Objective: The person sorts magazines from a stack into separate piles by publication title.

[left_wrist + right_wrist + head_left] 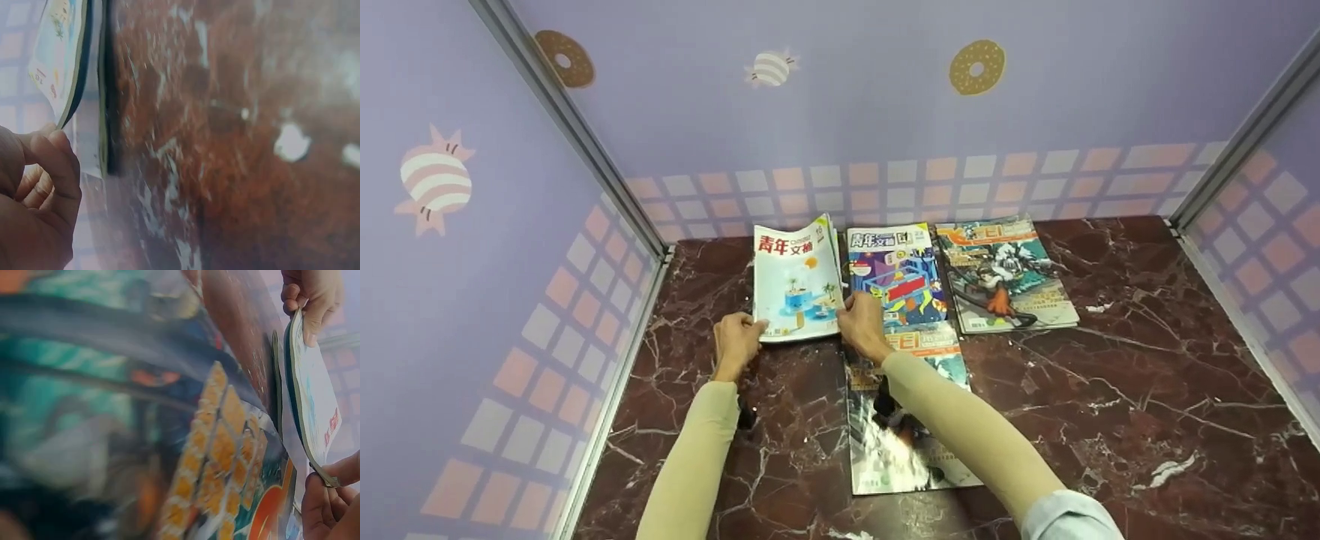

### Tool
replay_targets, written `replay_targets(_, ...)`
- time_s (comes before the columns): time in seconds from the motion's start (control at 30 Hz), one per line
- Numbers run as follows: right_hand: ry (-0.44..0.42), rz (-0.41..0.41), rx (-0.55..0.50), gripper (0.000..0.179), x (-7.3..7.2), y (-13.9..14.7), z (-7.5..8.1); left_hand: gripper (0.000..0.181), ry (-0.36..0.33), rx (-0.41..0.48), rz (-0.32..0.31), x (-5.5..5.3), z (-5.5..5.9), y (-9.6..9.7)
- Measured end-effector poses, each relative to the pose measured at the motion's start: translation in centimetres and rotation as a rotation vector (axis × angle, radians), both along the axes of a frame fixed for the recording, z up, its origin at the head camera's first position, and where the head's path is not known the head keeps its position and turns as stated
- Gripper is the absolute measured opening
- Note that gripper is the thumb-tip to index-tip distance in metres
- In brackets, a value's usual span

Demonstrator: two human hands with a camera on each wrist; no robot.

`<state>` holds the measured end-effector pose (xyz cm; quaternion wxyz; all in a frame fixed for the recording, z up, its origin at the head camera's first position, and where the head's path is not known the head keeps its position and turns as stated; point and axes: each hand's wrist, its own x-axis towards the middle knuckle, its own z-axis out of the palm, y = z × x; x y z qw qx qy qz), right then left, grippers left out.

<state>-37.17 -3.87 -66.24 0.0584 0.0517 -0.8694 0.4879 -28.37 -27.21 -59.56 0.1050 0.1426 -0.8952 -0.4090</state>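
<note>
A white magazine (802,262) with red title characters and a small blue island picture is held by its two lower corners. My left hand (737,341) pinches the lower left corner between thumb and fingers. At the lower right corner, my right hand (864,324) pinches the edge. Both wrist views show this magazine (56,50) raised at its near edge, with another thin magazine (275,382) lying beneath it, a gap between them. Just right stands a purple-covered magazine (896,274), partly behind my right hand.
A glossy magazine (904,450) lies nearer me, under my right forearm and meeting the purple one. Farther right is another magazine (1009,281) with a teal cover. All rest on a dark red marbled surface (1110,420), bounded by lilac walls (870,112) behind and at both sides.
</note>
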Motion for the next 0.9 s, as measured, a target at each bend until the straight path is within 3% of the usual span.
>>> replay_targets(0.1,-0.007,-0.008,0.016,0.030,-0.5,-0.5,0.1,0.031,-0.015,-0.003,0.013,-1.1,-1.0,-0.5)
replay_targets(0.23,0.015,-0.005,0.033,0.039,0.1,-0.7,1.3,0.042,-0.016,-0.016,0.011,-1.9,-1.5,-0.7)
replay_targets(0.3,0.003,0.003,0.028,0.040,1.0,-0.7,2.6,0.050,0.009,-0.021,-0.009,-2.1,-2.0,-0.9)
replay_targets(0.47,-0.050,0.021,0.053,0.039,1.6,-1.0,3.8,0.053,0.046,-0.042,-0.026,-3.4,-4.7,-2.3)
replay_targets(0.63,-0.047,0.024,0.123,0.039,0.0,-1.6,1.6,0.053,0.015,-0.057,-0.007,-3.3,-4.1,-2.1)
replay_targets(0.67,-0.041,0.024,0.148,0.039,-0.4,-1.7,1.1,0.053,0.016,-0.048,-0.001,-3.1,-3.6,-1.8)
replay_targets(0.7,-0.042,0.027,0.164,0.039,-0.6,-1.7,1.0,0.053,0.007,-0.043,0.011,-2.8,-2.9,-1.6)
replay_targets(0.8,-0.027,0.018,0.231,0.039,-1.1,-1.9,0.4,0.052,0.022,-0.050,0.022,-2.8,-2.5,-1.4)
replay_targets(0.9,-0.030,0.009,0.276,0.037,-1.5,-1.9,0.1,0.048,0.037,-0.079,0.029,-3.4,-3.8,-2.0)
